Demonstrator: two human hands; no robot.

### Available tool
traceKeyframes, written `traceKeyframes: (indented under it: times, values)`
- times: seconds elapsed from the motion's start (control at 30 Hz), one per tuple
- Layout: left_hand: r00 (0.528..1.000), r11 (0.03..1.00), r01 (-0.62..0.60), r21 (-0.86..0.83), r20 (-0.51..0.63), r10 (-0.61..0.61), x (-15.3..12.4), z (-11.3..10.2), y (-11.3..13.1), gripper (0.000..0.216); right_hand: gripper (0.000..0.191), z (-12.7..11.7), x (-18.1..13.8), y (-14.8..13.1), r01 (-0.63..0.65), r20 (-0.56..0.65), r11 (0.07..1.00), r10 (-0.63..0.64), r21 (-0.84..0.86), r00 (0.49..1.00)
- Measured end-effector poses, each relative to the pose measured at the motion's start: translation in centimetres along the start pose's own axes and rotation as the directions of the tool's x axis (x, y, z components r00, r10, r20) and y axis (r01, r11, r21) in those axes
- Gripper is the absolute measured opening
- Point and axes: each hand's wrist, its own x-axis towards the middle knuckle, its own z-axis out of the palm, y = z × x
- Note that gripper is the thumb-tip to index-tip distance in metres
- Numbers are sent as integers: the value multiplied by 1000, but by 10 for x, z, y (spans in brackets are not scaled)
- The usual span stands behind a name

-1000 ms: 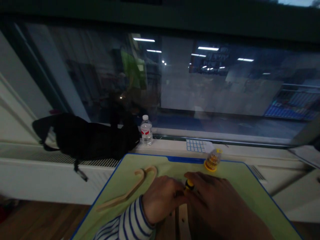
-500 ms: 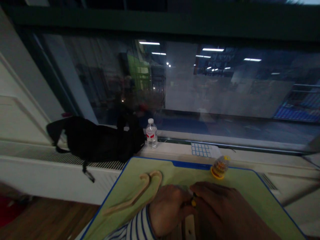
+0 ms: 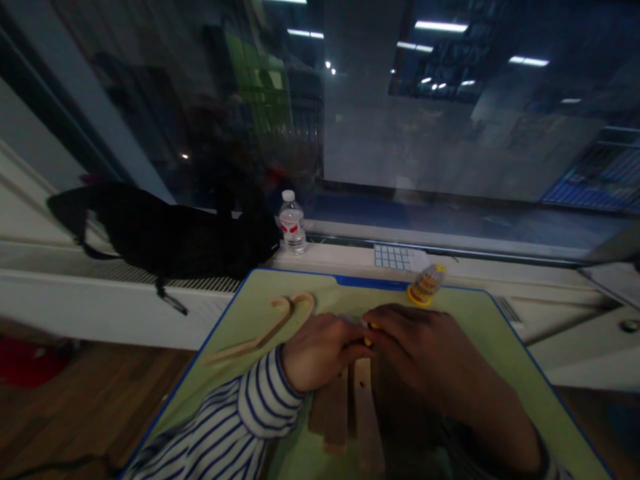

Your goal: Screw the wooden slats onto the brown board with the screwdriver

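My left hand (image 3: pixel 320 350), in a striped sleeve, and my right hand (image 3: pixel 425 347) meet over the table. Their closed fingertips come together around a small yellow and black piece (image 3: pixel 369 339), too small and dim to identify, with something whitish beside it. Below the fingers lies a pale wooden strip (image 3: pixel 367 417) with a dark hole or dot. A second, wider wooden piece (image 3: pixel 335 417) lies left of it, partly under my left hand. Beyond my left hand are two slim wooden pieces with hooked ends (image 3: pixel 270 333). A clear bottle with yellow cap and base (image 3: pixel 426 285) stands beyond my right hand.
The green table top (image 3: pixel 220 373) has a blue rim and touches the window sill. On the ledge are a black bag (image 3: pixel 165 233), a water bottle (image 3: pixel 293 225) and a sheet with a blue grid (image 3: pixel 393 257). A large window rises behind.
The view has tipped downward, so everything sits higher in the picture and more of the wooden pieces and both forearms shows. My hands stay together at the small yellow piece.
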Motion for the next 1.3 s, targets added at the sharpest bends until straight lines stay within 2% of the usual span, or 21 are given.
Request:
traceKeyframes:
  times: [0.17, 0.47, 0.77, 0.87, 1.07, 1.3]
  values:
    - [1000, 1000, -7, -7, 0, 7, 0, 1, -1, 22, 18, 1, 2, 0, -13, 11, 1000, 13, 11, 1000]
    - [995, 995, 91, -44, -31, -92, 1, -7, 8, 17, 19, 0, 1, 1, -9, 17, 1000, 9, 11, 1000]
    - [995, 995, 100, 29, -31, -99, 0, -10, 8, 20, 24, -1, -4, 1, 43, 43, 995, -47, 95, 998]
    - [996, 996, 84, 23, -13, -84, 0, -9, 7, 23, 19, -2, -3, 0, 35, 67, 994, -42, 102, 997]
    - [1000, 1000, 14, 23, 6, -14, 1, -7, 4, 23, 16, -3, -2, -3, -7, 49, 1000, 7, -3, 999]
    - [1000, 998, 0, 65, -20, 1, -1, -6, 6, 20, 10, -2, -1, -5, -48, 47, 994, 52, -102, 998]
